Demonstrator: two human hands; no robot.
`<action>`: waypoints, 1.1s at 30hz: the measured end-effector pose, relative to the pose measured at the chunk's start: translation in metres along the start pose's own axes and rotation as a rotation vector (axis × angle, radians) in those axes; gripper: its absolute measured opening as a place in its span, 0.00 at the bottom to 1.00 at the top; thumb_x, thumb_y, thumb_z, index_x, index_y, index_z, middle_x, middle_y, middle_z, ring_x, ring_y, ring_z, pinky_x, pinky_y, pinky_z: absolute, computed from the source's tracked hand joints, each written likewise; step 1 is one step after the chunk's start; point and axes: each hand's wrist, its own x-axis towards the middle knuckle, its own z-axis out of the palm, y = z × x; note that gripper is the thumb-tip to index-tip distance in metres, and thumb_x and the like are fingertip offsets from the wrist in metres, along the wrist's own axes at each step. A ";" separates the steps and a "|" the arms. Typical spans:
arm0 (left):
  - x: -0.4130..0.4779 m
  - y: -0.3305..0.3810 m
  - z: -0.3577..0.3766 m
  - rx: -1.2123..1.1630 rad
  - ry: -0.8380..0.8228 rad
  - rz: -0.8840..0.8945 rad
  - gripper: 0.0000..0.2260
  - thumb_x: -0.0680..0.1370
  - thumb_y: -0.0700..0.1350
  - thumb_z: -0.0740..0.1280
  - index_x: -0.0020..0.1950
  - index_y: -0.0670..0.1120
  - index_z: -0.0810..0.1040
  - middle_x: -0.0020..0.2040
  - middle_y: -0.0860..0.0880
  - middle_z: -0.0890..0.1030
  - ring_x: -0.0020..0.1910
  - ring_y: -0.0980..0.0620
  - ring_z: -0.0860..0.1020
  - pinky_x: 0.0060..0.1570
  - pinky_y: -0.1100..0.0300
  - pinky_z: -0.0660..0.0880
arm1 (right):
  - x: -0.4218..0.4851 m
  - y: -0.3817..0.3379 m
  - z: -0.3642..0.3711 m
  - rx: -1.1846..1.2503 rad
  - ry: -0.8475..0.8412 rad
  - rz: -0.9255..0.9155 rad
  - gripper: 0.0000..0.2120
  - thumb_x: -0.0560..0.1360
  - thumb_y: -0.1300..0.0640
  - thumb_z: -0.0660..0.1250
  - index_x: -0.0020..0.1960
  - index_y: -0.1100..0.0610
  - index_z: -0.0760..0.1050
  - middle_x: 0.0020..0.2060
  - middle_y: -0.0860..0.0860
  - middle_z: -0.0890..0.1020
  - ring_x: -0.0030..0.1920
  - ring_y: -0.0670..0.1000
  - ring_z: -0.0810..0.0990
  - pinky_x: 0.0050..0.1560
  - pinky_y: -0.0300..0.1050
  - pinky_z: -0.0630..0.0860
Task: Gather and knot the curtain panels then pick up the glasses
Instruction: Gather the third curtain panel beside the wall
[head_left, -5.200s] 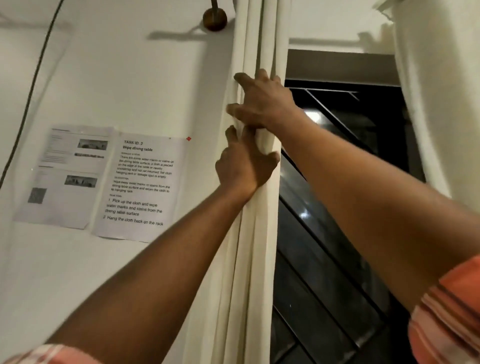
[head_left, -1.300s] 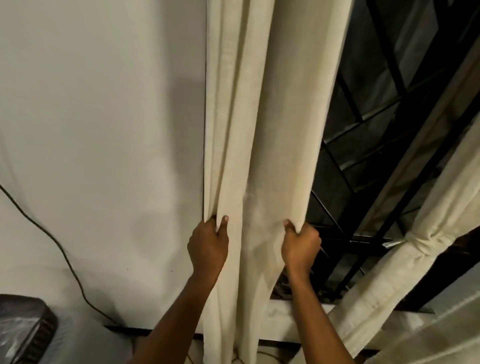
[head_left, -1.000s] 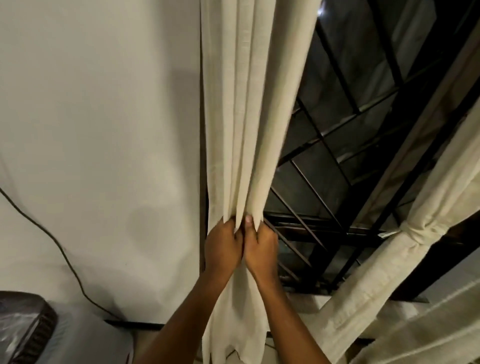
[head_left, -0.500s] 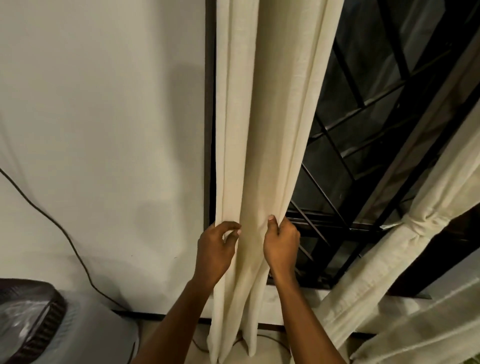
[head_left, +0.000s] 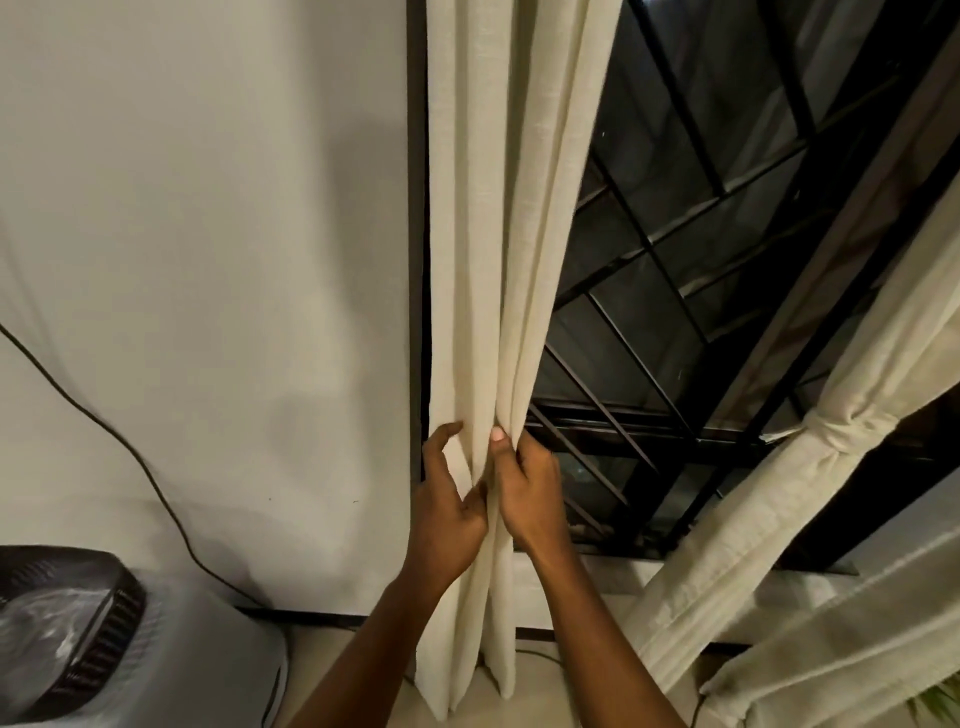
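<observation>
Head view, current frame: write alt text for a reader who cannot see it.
The left hand and right hand grip the gathered folds of a hanging cream curtain panel side by side, next to a white wall. To its right, a second panel is already knotted before a dark barred window.

I see the curtain (head_left: 483, 260) hanging at centre, with the wall (head_left: 208, 260) to its left and the window grille (head_left: 675, 312) behind and to its right. The left hand (head_left: 447, 509) and right hand (head_left: 530, 493) grip its folds side by side. A knotted curtain (head_left: 831, 441) hangs further right. An appliance (head_left: 78, 623) sits at lower left, below a cable (head_left: 104, 431) on the wall.
</observation>
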 end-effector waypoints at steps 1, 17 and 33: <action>-0.002 0.000 -0.001 -0.010 -0.029 0.003 0.31 0.75 0.45 0.70 0.68 0.65 0.57 0.64 0.51 0.74 0.59 0.52 0.78 0.56 0.56 0.78 | -0.005 0.000 0.002 0.026 -0.035 -0.005 0.15 0.79 0.43 0.61 0.59 0.50 0.76 0.48 0.45 0.83 0.49 0.42 0.82 0.48 0.39 0.79; -0.012 -0.016 -0.051 0.281 0.534 -0.051 0.12 0.79 0.37 0.64 0.60 0.48 0.78 0.39 0.51 0.81 0.34 0.48 0.79 0.40 0.59 0.73 | -0.010 0.015 -0.023 -0.283 0.428 0.076 0.13 0.80 0.55 0.61 0.48 0.64 0.78 0.41 0.58 0.83 0.42 0.59 0.82 0.43 0.54 0.79; -0.041 -0.003 -0.018 -0.043 0.254 -0.104 0.23 0.72 0.39 0.72 0.54 0.45 0.59 0.39 0.54 0.69 0.33 0.59 0.74 0.33 0.73 0.70 | -0.054 -0.009 0.029 -0.022 -0.108 0.015 0.24 0.79 0.36 0.52 0.34 0.51 0.71 0.29 0.47 0.76 0.33 0.44 0.76 0.40 0.52 0.78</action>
